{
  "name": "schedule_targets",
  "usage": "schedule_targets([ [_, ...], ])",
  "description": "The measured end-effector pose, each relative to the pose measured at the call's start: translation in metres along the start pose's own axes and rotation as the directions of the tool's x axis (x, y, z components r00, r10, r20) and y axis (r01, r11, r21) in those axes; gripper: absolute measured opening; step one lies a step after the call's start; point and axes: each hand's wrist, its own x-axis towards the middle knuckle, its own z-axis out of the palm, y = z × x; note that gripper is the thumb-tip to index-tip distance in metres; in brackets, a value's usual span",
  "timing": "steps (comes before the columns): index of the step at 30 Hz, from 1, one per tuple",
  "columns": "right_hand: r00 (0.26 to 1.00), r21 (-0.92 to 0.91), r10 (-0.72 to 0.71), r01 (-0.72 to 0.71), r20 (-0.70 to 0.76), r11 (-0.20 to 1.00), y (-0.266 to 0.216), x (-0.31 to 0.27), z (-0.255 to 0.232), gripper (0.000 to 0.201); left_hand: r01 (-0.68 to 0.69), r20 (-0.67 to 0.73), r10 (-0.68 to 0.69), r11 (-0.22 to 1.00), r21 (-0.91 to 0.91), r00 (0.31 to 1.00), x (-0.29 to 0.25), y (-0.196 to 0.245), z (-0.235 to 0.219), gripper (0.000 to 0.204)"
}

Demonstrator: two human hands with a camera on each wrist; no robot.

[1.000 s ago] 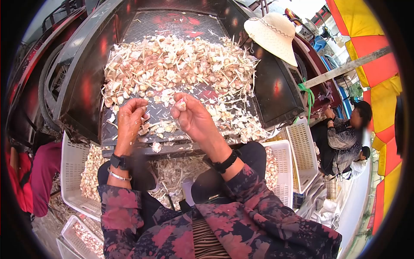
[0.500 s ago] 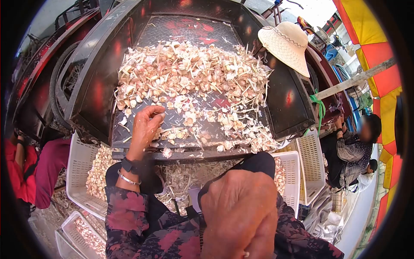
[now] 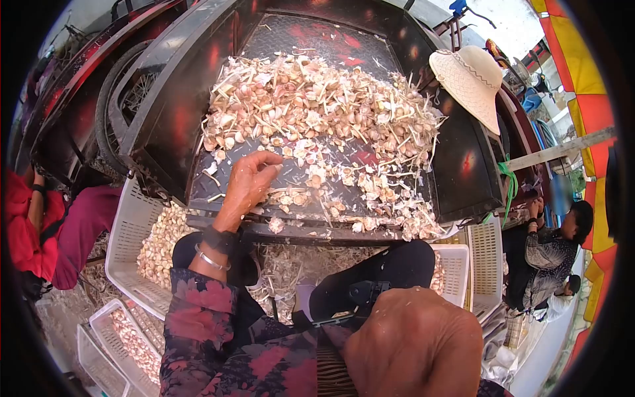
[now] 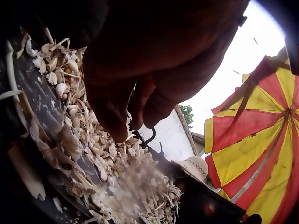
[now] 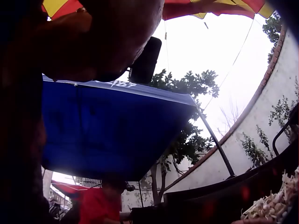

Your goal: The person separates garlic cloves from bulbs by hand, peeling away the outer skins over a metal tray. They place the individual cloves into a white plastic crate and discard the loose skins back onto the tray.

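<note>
My left hand (image 3: pixel 250 182) hovers over the near left of a metal cart bed (image 3: pixel 225 173), fingers loosely bent. In the left wrist view, nothing shows between its fingers (image 4: pixel 119 126). Beyond it lies a broad heap of garlic cloves (image 3: pixel 311 99) with stalks and skins mixed in. Loose papery garlic skins (image 3: pixel 390 188) are strewn along the bed's near side. My right hand (image 3: pixel 417 344) is raised close to the head camera, its back and knuckles showing. Its fingertips are hidden, so I cannot tell whether it holds anything.
White plastic crates stand on both sides: a left crate (image 3: pixel 126 245) with garlic cloves and a right crate (image 3: pixel 456 271). A straw hat (image 3: pixel 469 83) sits on the cart's right wall. One person (image 3: pixel 552 248) sits at the right; another person's red clothing (image 3: pixel 26 231) shows at left.
My right hand, earlier holding a garlic clove over the cart, has come back toward the head camera. The left hand stays over the bed. The head view has shifted, moving the scene rightward.
</note>
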Motion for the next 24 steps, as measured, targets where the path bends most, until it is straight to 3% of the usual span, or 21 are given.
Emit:
schedule_targets([
  [1,1.0,-0.007,-0.001,0.001,-0.015,1.0,-0.011,0.002,0.01,0.02,-0.005,-0.01,0.005,1.0,-0.012,1.0,0.0,-0.001,-0.001,0.024],
  [2,0.933,-0.233,0.217,-0.288,-0.287,0.929,-0.031,0.011,0.027,0.023,-0.007,-0.036,0.005,0.999,-0.044,0.999,-0.001,0.001,-0.001,0.025],
  [3,0.753,-0.35,0.332,-0.586,-0.569,0.731,-0.042,0.016,0.035,0.036,-0.016,-0.066,0.011,0.997,-0.078,0.998,-0.002,0.004,-0.001,0.025],
  [4,0.75,-0.354,0.33,-0.59,-0.574,0.725,-0.041,0.015,0.033,0.036,-0.018,-0.074,0.011,0.996,-0.087,0.997,-0.001,0.005,-0.003,0.025],
  [7,0.972,-0.327,0.115,-0.178,-0.204,0.928,-0.016,0.013,0.005,0.02,0.037,-0.05,-0.038,0.999,-0.033,0.998,-0.002,0.008,-0.011,0.023],
  [9,0.995,-0.213,-0.083,0.093,0.053,0.973,-0.011,0.008,-0.013,0.015,0.059,-0.085,-0.063,0.997,-0.048,0.994,-0.002,0.009,-0.016,0.024],
  [10,0.995,-0.224,-0.086,0.095,0.051,0.97,-0.021,-0.002,-0.016,0.015,0.045,-0.127,-0.052,0.997,-0.055,0.991,0.0,0.007,-0.02,0.023],
  [11,0.993,-0.105,0.114,-0.116,-0.025,0.988,-0.036,-0.015,-0.016,0.023,0.068,-0.191,-0.073,0.997,-0.036,0.979,0.0,0.008,-0.026,0.024],
  [12,0.946,0.034,0.316,-0.314,-0.074,0.949,-0.046,-0.023,-0.015,0.036,0.02,-0.272,-0.017,1.0,0.01,0.962,0.003,0.001,-0.033,0.027],
  [13,0.957,-0.212,0.287,-0.289,-0.04,0.934,-0.05,-0.013,-0.024,0.016,-0.026,-0.35,0.045,0.998,0.059,0.936,0.007,-0.008,-0.042,0.031],
  [14,0.964,-0.444,0.266,-0.238,0.001,0.864,-0.055,-0.004,-0.032,0.013,-0.026,-0.348,0.046,0.998,0.062,0.936,0.012,-0.015,-0.05,0.031],
  [15,0.921,-0.406,0.326,-0.387,-0.212,0.828,-0.065,-0.016,-0.035,0.012,-0.021,-0.427,0.041,0.998,0.052,0.903,0.017,-0.022,-0.058,0.036],
  [16,0.829,-0.336,0.375,-0.522,-0.415,0.784,-0.081,-0.035,-0.037,0.012,-0.016,-0.5,0.034,0.999,0.04,0.865,0.021,-0.03,-0.065,0.042],
  [17,0.672,-0.345,0.327,-0.664,-0.665,0.663,-0.1,-0.049,-0.034,0.013,-0.014,-0.495,0.033,0.999,0.04,0.868,0.025,-0.037,-0.07,0.042],
  [18,0.586,-0.376,0.237,-0.729,-0.775,0.572,-0.118,-0.066,-0.043,0.013,0.01,-0.483,0.033,0.996,0.086,0.875,0.03,-0.044,-0.073,0.048],
  [19,0.538,-0.401,0.177,-0.775,-0.824,0.489,-0.144,-0.095,-0.062,0.012,0.033,-0.47,0.033,0.991,0.132,0.882,0.036,-0.048,-0.072,0.055],
  [20,0.409,-0.359,0.059,-0.855,-0.911,0.375,-0.17,-0.121,-0.072,0.011,0.043,-0.451,0.002,0.995,0.09,0.892,0.041,-0.05,-0.067,0.069],
  [21,0.331,-0.347,-0.103,-0.9,-0.938,0.264,-0.192,-0.149,-0.078,0.011,0.043,-0.444,0.002,0.995,0.09,0.896,0.044,-0.05,-0.063,0.069],
  [22,0.283,-0.328,-0.243,-0.928,-0.928,0.174,-0.219,-0.189,-0.083,0.013,0.038,-0.456,0.08,0.969,0.245,0.887,0.049,-0.05,-0.059,0.074],
  [23,0.199,-0.261,-0.348,-0.955,-0.916,0.141,-0.244,-0.222,-0.077,0.013,0.039,-0.458,0.158,0.919,0.392,0.875,0.053,-0.052,-0.056,0.078],
  [24,0.148,-0.227,-0.406,-0.962,-0.902,0.154,-0.271,-0.263,-0.071,0.012,0.04,-0.453,0.155,0.919,0.391,0.878,0.057,-0.056,-0.051,0.078],
])
